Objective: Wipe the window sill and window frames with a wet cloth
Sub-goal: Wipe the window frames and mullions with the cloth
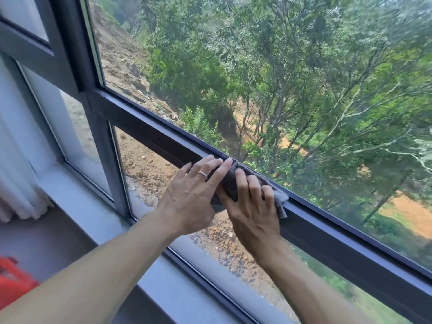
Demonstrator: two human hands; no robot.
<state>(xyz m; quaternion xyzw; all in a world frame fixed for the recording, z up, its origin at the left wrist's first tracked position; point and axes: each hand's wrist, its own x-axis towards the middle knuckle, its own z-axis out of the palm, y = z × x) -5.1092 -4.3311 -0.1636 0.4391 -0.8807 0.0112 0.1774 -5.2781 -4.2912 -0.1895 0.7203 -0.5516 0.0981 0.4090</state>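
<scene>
Both bare forearms reach up from the lower left to the dark window rail (145, 134) that crosses the middle of the frame. The right hand (253, 206) curls over the grey cloth (278, 197), pressing it on the rail's top edge. The left hand (189, 197), wearing a ring (203, 174), lies with straight fingers across the rail, its fingertips touching the cloth's left end. The pale sill (98, 206) runs below.

We see a gray cloth (230, 185), all bunched up, lying on the dark bar of the window frame (149, 134) that runs across the middle of the window. One soft corner hangs down over the front of the bar. Below, the pale window sill (93, 206) runs flat along the bottom of the glass.
</scene>
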